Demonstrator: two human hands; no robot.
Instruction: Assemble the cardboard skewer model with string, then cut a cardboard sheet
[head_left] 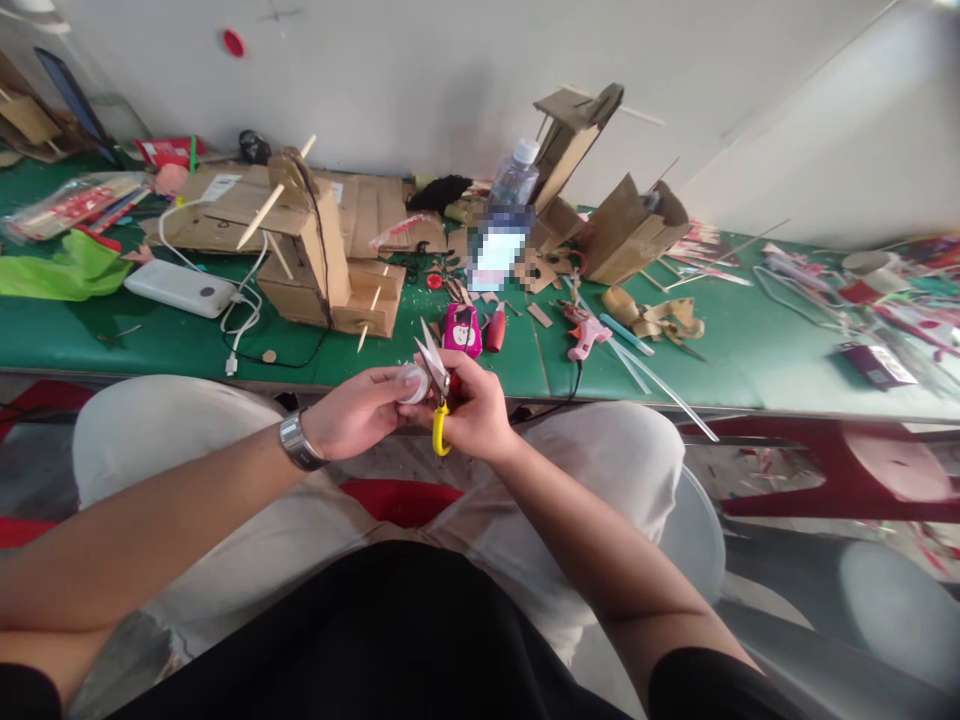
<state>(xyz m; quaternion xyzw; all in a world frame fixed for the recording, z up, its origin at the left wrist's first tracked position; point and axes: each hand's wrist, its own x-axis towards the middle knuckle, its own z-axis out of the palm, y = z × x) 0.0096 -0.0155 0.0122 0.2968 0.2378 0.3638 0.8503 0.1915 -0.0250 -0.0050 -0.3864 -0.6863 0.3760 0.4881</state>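
Note:
My left hand (358, 408), with a metal watch on the wrist, is closed round a small white round object (413, 384), perhaps a roll of tape. My right hand (471, 410) grips yellow-handled snips (437, 390); their metal blades point up and left, right against the white object. Both hands meet above my lap, just in front of the green table's edge (150, 345). A cardboard model (319, 255) with wooden sticks through it stands on the table beyond my left hand.
On the table lie a white power bank (180, 288) with cable, a pink glue gun (585, 333), a pink tin (463, 330), a water bottle (515, 178), cardboard pieces (626, 235) and scraps. Red stools (862, 480) stand at the right.

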